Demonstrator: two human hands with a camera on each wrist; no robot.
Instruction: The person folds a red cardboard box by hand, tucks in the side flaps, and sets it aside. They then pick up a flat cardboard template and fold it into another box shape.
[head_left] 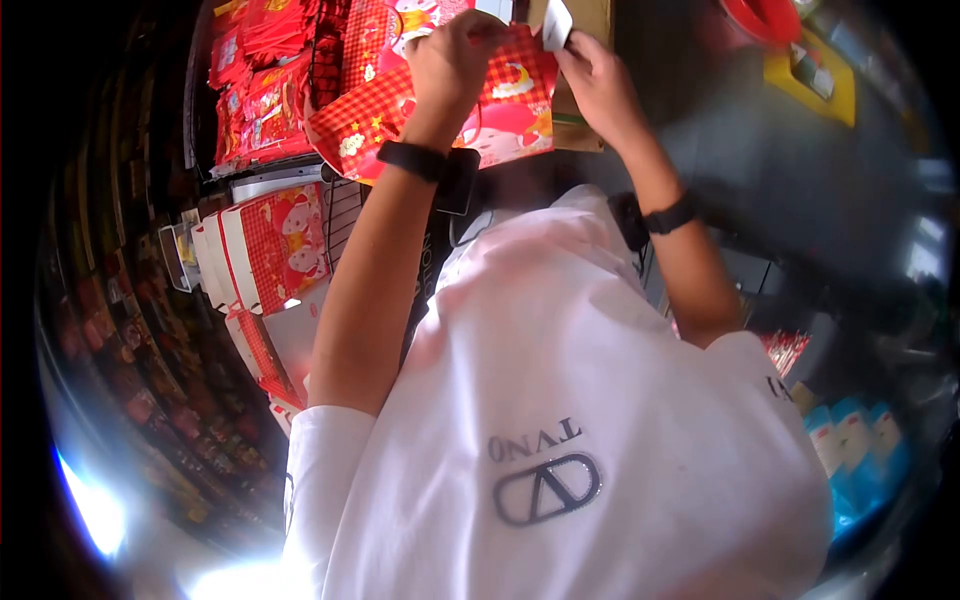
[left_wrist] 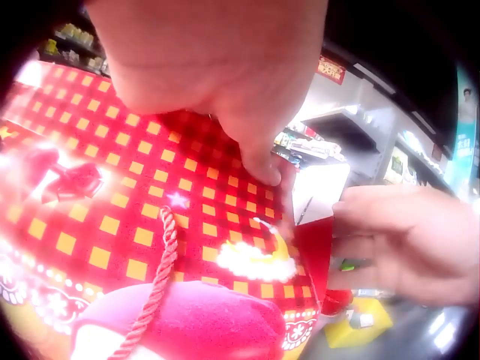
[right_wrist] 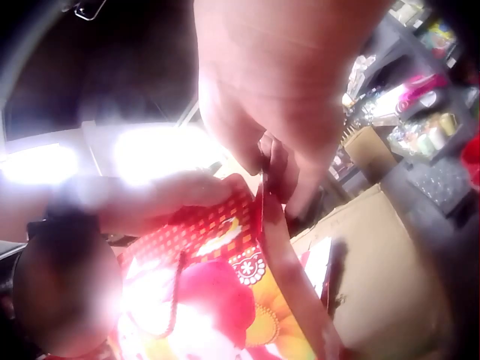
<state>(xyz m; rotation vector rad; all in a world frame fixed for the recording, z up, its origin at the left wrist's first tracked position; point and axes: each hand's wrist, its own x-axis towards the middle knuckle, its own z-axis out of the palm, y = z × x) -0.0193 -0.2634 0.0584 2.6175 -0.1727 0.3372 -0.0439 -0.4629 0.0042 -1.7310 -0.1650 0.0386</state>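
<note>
The light is uneven: in the head view, shelves [head_left: 150, 330] left of the red bag [head_left: 515, 115] sink into gloom, while white glare [head_left: 95, 505] burns far below and left of it. The area right of the bag is softly blurred, and a black curved border rings the scene. In the left wrist view, the bag's front is overexposed in patches, with shade beneath the left hand [left_wrist: 214, 67]. In the right wrist view, flares beside the bag bleach its print.
</note>
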